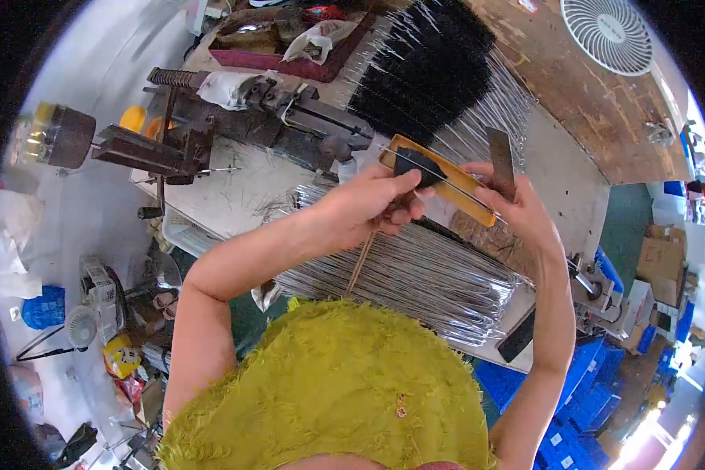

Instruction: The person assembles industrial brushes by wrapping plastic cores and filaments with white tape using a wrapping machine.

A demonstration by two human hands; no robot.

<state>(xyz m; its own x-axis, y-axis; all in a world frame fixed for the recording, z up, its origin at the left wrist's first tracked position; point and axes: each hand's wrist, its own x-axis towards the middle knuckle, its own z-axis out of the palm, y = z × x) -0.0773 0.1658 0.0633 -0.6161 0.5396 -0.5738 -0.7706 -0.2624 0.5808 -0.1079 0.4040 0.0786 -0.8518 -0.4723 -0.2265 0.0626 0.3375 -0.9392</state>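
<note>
My left hand (pixel 381 200) is closed, thumb and fingers pinching a tuft of black bristles (pixel 415 164) spread along a thin metal wire. Under the tuft lies a narrow yellow trough (pixel 473 207), slanting down to the right. Its right end is by my right hand (pixel 525 210), whose fingers are closed round the lower part of a flat grey metal blade (pixel 500 150) standing upright. The wire's right end runs close to that hand's fingertips; whether they grip it too I cannot tell. Close below both hands lies a thick bundle of bent metal wires (pixel 399 274).
Wire brushes with black bristles (pixel 427 66) are piled at the back. A dark metal machine with a crank (pixel 164 141) stands at the left, a red tray (pixel 290 63) behind it. A phone-like black slab (pixel 517 335) lies at the near right edge; a white fan (pixel 609 33) is far right.
</note>
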